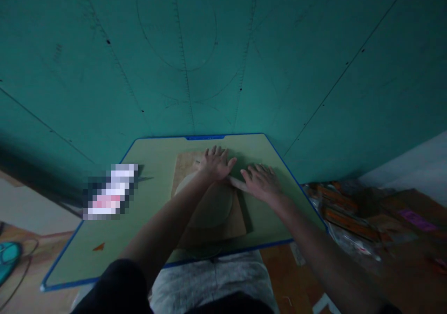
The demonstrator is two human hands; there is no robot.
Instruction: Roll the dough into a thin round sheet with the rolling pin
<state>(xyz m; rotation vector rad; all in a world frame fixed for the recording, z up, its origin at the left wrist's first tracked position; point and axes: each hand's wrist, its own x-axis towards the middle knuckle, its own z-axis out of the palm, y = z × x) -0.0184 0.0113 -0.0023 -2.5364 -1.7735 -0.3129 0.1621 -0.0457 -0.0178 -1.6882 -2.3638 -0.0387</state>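
Observation:
A pale green board with a blue rim (223, 137) lies in front of me against a green wall. On it rests a tan sheet (181, 165) with a rounded, lighter piece (213, 207) on top. My left hand (217, 161) lies flat with fingers spread near the sheet's far edge. My right hand (261, 181) presses flat beside it, at the sheet's right edge. The thumbs of both hands nearly meet. Neither hand grips anything.
A blurred-out object (110, 190) sits on the board's left side, and a small orange triangle (99, 247) lies near its front left. Orange packets in clear plastic (335, 211) clutter the wooden floor at right. A teal object (9, 258) lies at the far left.

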